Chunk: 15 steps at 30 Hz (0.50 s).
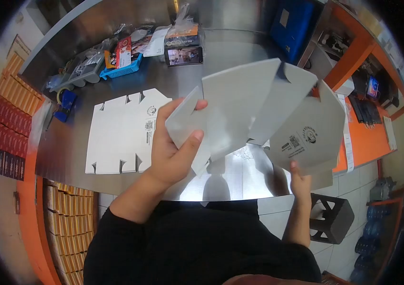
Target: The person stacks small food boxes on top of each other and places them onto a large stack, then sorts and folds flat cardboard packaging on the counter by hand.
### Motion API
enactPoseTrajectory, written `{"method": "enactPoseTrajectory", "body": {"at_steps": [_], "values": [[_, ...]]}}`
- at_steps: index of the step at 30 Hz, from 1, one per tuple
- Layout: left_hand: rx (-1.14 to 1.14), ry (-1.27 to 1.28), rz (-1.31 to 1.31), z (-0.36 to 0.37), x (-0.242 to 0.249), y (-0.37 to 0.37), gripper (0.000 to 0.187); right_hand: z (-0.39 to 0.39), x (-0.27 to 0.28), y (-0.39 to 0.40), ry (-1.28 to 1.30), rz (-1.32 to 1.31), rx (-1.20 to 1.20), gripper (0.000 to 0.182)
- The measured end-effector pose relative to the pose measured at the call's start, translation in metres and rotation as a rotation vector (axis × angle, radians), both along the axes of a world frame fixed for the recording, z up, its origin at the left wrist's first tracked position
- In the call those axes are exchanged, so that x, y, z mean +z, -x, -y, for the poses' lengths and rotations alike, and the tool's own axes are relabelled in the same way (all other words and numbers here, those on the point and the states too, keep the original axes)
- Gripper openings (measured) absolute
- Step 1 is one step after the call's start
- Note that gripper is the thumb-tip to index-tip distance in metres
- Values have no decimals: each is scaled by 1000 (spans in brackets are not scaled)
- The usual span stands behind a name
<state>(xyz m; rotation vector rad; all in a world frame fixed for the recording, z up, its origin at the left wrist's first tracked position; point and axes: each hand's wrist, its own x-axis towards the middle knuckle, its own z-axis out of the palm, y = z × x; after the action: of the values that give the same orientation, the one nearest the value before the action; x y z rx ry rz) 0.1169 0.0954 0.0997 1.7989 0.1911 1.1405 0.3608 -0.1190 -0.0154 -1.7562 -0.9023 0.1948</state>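
Note:
A white cardboard box (240, 104), partly folded, is held up in front of me above the metal table. Its panels stand at angles to one another, and the right one bears a dark printed logo and a square code. My left hand (173, 152) is closed on the left flap, thumb on the near side and fingertips showing above. At the lower edge of the printed panel, my right hand (301, 183) grips with the thumb in front; its other fingers are hidden behind the card. Left of the box lies a stack of flat box blanks (116, 135) with slotted edges and the same print.
On the metal table (76, 161) are a blue tape dispenser (65, 105), a blue basket (121, 70), a grey tray (85, 71) and a propped phone (184, 56). A blue case (293, 28) stands back right, near an orange shelf (363, 137). Below is a dark stool (332, 217).

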Motion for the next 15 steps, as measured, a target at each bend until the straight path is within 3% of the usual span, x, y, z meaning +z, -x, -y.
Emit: {"method": "enactPoseTrajectory", "body": {"at_steps": [1, 3, 5, 6, 8, 9, 11, 12, 14, 15], "values": [[-7, 27, 56, -5, 0, -4, 50, -5, 1, 1, 75, 157, 33, 35], [-8, 47, 57, -20, 14, -8, 51, -3, 26, -2, 80, 73, 50, 36], [-54, 378, -10, -44, 32, -11, 57, 2, 53, -4, 101, -342, 172, 35], [-50, 379, -7, -60, 31, -12, 57, 7, 63, -7, 110, -475, 242, 33], [-14, 556, -293, -93, 14, -15, 65, 11, 63, -2, 140, -498, 250, 33], [-11, 557, -291, -109, -3, -18, 65, 14, 62, 2, 166, -524, 254, 32], [575, -231, -736, -134, -33, -24, 74, 12, 59, 9, 178, -564, 243, 32], [574, -227, -741, -137, -29, -29, 74, 11, 58, 9, 227, -583, 236, 32], [549, -884, -926, -139, -21, -40, 77, 13, 54, 11, 289, -608, 225, 31], [546, -875, -930, -146, -22, -50, 77, 14, 50, 10, 277, -637, 250, 31]]}}
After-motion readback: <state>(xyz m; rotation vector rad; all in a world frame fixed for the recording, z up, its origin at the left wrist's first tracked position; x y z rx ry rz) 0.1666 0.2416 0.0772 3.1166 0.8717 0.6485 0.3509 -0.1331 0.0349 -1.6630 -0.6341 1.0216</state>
